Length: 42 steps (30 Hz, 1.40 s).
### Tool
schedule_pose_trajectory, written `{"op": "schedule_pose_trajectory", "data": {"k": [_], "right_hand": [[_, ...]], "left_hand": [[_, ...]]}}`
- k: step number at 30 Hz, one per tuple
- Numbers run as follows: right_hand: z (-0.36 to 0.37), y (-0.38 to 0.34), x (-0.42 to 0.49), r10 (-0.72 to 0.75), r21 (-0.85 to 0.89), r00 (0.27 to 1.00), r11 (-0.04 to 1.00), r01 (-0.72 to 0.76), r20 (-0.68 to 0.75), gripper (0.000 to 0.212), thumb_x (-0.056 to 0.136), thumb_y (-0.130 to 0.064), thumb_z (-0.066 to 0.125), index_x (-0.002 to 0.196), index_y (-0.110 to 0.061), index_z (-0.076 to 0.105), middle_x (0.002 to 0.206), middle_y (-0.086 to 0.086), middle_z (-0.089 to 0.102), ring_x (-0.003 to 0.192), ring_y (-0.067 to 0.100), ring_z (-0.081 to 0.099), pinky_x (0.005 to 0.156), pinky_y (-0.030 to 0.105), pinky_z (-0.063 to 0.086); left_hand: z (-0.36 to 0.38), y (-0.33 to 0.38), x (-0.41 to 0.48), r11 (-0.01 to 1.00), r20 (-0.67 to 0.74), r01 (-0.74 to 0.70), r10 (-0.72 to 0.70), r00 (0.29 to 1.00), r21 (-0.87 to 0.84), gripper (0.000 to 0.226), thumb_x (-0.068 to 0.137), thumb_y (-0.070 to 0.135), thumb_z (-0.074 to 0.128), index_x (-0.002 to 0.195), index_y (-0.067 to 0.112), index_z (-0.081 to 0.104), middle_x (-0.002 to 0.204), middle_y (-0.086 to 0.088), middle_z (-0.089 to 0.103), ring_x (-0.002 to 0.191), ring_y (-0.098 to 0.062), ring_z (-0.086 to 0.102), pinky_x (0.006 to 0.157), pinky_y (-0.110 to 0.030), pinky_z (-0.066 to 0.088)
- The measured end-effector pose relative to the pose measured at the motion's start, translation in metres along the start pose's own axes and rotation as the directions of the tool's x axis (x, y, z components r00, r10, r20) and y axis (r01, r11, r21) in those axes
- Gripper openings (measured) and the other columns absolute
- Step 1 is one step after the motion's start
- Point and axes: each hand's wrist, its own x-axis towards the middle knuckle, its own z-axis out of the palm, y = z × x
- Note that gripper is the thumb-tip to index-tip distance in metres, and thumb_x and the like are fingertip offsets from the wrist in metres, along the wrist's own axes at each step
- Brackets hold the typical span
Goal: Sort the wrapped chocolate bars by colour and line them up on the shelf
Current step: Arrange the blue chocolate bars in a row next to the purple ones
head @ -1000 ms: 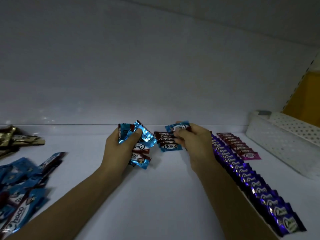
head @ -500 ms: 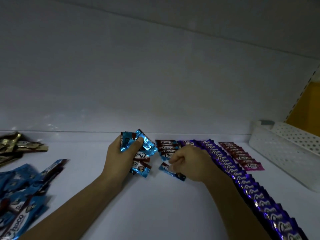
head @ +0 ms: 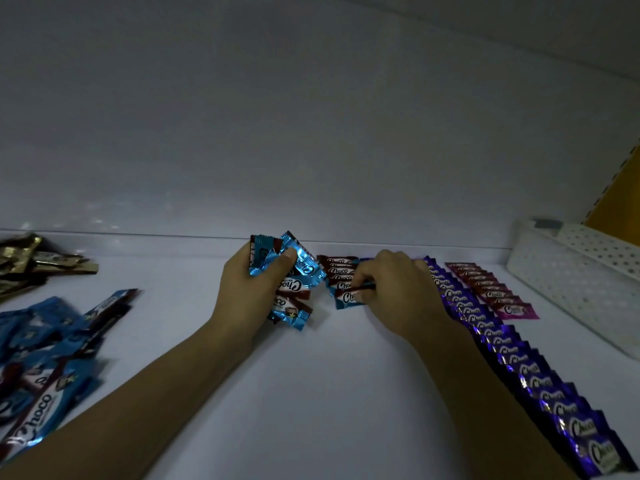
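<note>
My left hand [head: 247, 292] grips a fanned bunch of light-blue wrapped chocolate bars [head: 294, 271] just above the white shelf [head: 311, 393]. A short row of light-blue bars [head: 337, 271] lies overlapped near the back wall. My right hand [head: 394, 289] pinches the front bar of that row [head: 348, 299] against the shelf. To the right runs a long purple row [head: 512, 355] toward me, partly hidden by my right forearm. Beyond it lies a shorter pink row [head: 491, 289].
A loose heap of light-blue bars [head: 41, 358] lies at the left edge, with gold-wrapped bars [head: 31, 261] behind it. A white perforated basket [head: 581, 282] stands at the right against the shelf's side. The back wall is close behind the rows.
My right hand carried one light-blue bar down to the shelf, then slid it back to the front end of the light-blue row. The left hand stayed in place with its bunch.
</note>
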Motion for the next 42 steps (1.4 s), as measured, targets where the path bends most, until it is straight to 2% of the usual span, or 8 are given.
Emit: {"op": "schedule_pose_trajectory", "data": {"k": [9,11,13,15,25,30,36,42], "right_hand": [[0.007,0.004,0.004,-0.017,-0.019,0.999,1.000,0.016,-0.035,0.024,0.092,-0.037,0.056,0.113,-0.029,0.065,0.112,0.000,0.058,0.106,0.019,0.051,0.091,0.033,0.036],[0.003,-0.001,0.003,0.026,0.220,0.990,0.976,0.006,-0.142,0.026,0.093,-0.037,0.054,0.103,-0.019,0.071,0.097,0.002,0.063,0.091,0.017,0.057,0.082,0.032,0.044],[-0.008,-0.017,0.000,0.117,0.748,0.990,0.663,-0.018,-0.080,0.033,0.090,-0.042,0.057,0.086,-0.014,0.074,0.077,0.000,0.068,0.071,0.012,0.062,0.065,0.026,0.048],[-0.015,-0.032,-0.004,0.030,0.948,0.998,0.313,-0.060,0.053,0.018,0.085,-0.034,0.064,0.082,-0.021,0.075,0.076,-0.003,0.073,0.069,0.005,0.067,0.059,0.015,0.049],[-0.021,-0.028,-0.004,0.302,0.979,0.949,0.149,-0.137,0.087,0.010,0.085,-0.014,0.067,0.090,-0.020,0.073,0.059,-0.006,0.067,0.053,0.009,0.060,0.054,0.021,0.050],[-0.028,-0.024,0.001,0.252,0.973,0.941,-0.095,-0.209,0.226,0.011,0.083,-0.022,0.064,0.092,-0.018,0.069,0.082,0.000,0.075,0.073,0.019,0.073,0.055,0.025,0.055],[-0.010,-0.005,0.000,0.327,0.889,0.943,0.412,-0.200,0.061,0.026,0.086,-0.002,0.063,0.097,-0.020,0.050,0.078,0.003,0.071,0.071,0.010,0.069,0.052,0.017,0.050],[-0.008,0.007,-0.001,0.174,0.493,0.976,0.843,-0.217,0.132,0.021,0.088,-0.012,0.063,0.104,-0.021,0.072,0.101,0.002,0.070,0.085,0.015,0.064,0.081,0.031,0.052]], "left_hand": [[0.002,0.007,-0.006,0.999,0.028,-0.014,0.015,0.999,-0.030,0.004,0.088,0.020,0.067,0.086,0.018,0.065,0.071,-0.001,0.072,0.057,-0.016,0.069,0.047,-0.027,0.052],[0.003,0.006,-0.008,0.999,0.048,-0.045,0.045,0.998,-0.011,0.005,0.088,0.021,0.066,0.084,0.019,0.065,0.071,0.001,0.072,0.058,-0.014,0.068,0.048,-0.026,0.052],[0.004,0.005,-0.008,0.997,0.074,-0.076,0.074,0.995,0.018,0.006,0.088,0.022,0.066,0.085,0.018,0.065,0.072,0.001,0.072,0.061,-0.013,0.069,0.051,-0.025,0.052],[0.004,0.005,-0.009,0.994,0.091,-0.100,0.096,0.991,0.039,0.007,0.089,0.023,0.064,0.086,0.017,0.066,0.074,0.000,0.073,0.064,-0.013,0.070,0.053,-0.022,0.052],[0.001,0.010,-0.007,1.000,0.008,0.002,-0.002,1.000,-0.005,0.015,0.090,0.022,0.064,0.093,0.008,0.062,0.070,-0.003,0.072,0.057,-0.016,0.068,0.047,-0.022,0.051],[0.001,0.006,-0.005,1.000,-0.020,0.015,-0.015,1.000,0.000,0.009,0.091,0.022,0.063,0.093,0.013,0.063,0.070,0.000,0.072,0.056,-0.016,0.069,0.046,-0.023,0.051],[0.002,0.002,-0.002,1.000,-0.027,0.024,-0.024,0.999,0.009,0.009,0.090,0.024,0.064,0.091,0.015,0.064,0.072,-0.002,0.073,0.055,-0.018,0.069,0.045,-0.025,0.050],[0.001,0.004,-0.004,0.999,-0.030,0.012,-0.010,0.999,0.048,0.012,0.090,0.024,0.064,0.094,0.012,0.062,0.070,0.000,0.072,0.057,-0.016,0.069,0.048,-0.024,0.052]]}}
